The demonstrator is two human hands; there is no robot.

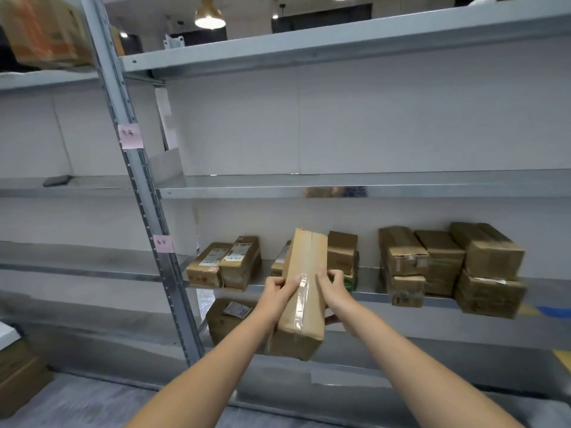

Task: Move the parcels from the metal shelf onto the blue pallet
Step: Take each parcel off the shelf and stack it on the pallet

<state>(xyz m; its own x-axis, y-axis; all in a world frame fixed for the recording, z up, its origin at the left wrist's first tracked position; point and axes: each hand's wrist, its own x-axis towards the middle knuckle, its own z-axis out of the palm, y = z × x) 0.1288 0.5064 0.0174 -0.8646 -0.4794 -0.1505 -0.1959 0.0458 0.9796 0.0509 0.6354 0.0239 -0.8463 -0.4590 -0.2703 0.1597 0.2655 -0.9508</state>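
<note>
A long taped cardboard parcel (pixel 304 291) is held out in front of the metal shelf (pixel 370 290), clear of its front edge. My left hand (pixel 279 287) grips the parcel's left side with the thumb on the tape. My right hand (pixel 330 284) holds its right side. On the shelf behind stand two labelled parcels (pixel 224 265) at the left, a small stack of parcels (pixel 341 253) right behind the held one, and several stacked parcels (pixel 451 264) at the right. The blue pallet is out of view.
A grey upright post (pixel 148 193) with pink labels divides the shelving. Another parcel (pixel 227 316) sits on the level below. The shelf above (pixel 340 185) is bare. Cardboard boxes (pixel 18 375) stand on the floor at the left. A box (pixel 46 29) sits top left.
</note>
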